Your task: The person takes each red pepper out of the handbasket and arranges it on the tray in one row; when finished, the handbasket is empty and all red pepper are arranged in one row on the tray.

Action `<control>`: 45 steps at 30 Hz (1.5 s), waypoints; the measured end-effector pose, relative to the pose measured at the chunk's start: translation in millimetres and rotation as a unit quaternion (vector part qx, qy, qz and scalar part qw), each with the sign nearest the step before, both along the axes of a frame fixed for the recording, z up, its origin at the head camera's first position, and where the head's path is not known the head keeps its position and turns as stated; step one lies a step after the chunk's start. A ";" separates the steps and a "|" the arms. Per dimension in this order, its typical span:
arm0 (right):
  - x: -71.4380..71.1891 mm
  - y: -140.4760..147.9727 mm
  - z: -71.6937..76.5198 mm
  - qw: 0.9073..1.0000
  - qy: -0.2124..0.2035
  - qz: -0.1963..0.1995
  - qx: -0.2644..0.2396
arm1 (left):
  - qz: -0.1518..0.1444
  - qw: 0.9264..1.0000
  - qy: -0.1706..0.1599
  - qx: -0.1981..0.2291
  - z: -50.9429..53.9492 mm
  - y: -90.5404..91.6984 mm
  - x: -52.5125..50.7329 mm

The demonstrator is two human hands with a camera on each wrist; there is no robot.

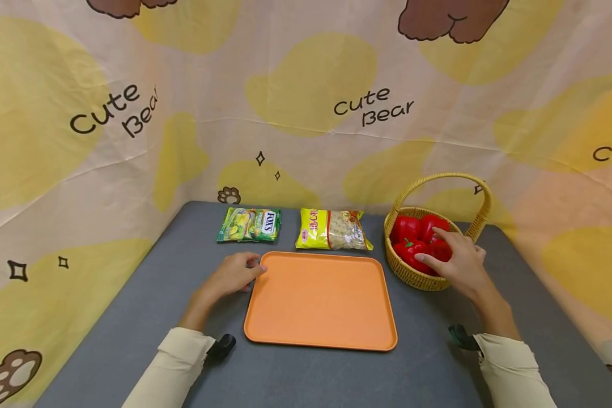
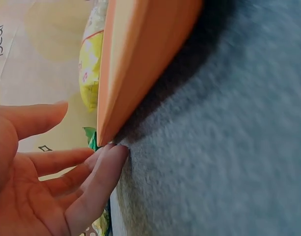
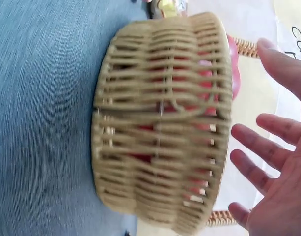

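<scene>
An orange tray (image 1: 321, 300) lies flat on the grey table. At its upper left corner is my left hand (image 1: 237, 273), thumb over the rim; in the left wrist view the fingers of this hand (image 2: 57, 172) are spread loosely beside the tray's edge (image 2: 135, 59). My right hand (image 1: 461, 260), fingers apart, hovers over the right side of a yellow woven basket (image 1: 413, 276) that holds several red peppers (image 1: 410, 252). In the right wrist view the hand (image 3: 278, 167) is beside the basket's rim (image 3: 221, 98), gripping nothing.
Behind the tray lie a green FOX'S packet (image 1: 250, 225) and a yellow bag (image 1: 333, 229) with pale contents. The basket's tall handle (image 1: 443, 175) arches above it. A patterned cloth (image 1: 306, 85) hangs behind the table (image 1: 306, 377).
</scene>
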State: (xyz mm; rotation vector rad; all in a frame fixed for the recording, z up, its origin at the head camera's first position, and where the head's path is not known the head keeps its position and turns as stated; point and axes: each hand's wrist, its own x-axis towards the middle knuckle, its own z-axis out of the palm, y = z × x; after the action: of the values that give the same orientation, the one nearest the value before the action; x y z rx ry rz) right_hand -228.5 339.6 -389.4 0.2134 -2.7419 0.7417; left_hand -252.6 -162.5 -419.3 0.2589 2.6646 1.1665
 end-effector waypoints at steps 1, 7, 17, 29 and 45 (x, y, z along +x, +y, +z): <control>-1.4 -1.6 -1.0 1.000 -0.004 -0.002 0.003 | -0.002 1.000 -0.003 0.001 0.2 0.6 -0.5; -6.7 -9.6 -6.6 1.000 -0.017 -0.014 0.010 | -0.008 1.000 -0.019 0.013 0.7 3.7 -1.8; -10.4 -16.3 -16.0 1.000 -0.023 -0.015 0.008 | -0.012 0.999 -0.026 0.019 -1.8 5.1 -5.1; -9.3 -21.1 -19.8 1.000 -0.008 -0.018 0.004 | -0.015 0.999 -0.036 0.024 -2.6 2.9 -7.1; -3.4 -15.8 -5.7 0.999 0.008 -0.014 -0.051 | -0.022 0.998 -0.039 0.037 -3.6 2.0 -10.1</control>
State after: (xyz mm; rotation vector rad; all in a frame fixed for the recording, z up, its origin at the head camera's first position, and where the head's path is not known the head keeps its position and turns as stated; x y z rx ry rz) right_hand -232.0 323.8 -395.1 0.1577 -2.6779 0.8651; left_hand -262.7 -160.5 -422.9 0.2778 2.5380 1.2375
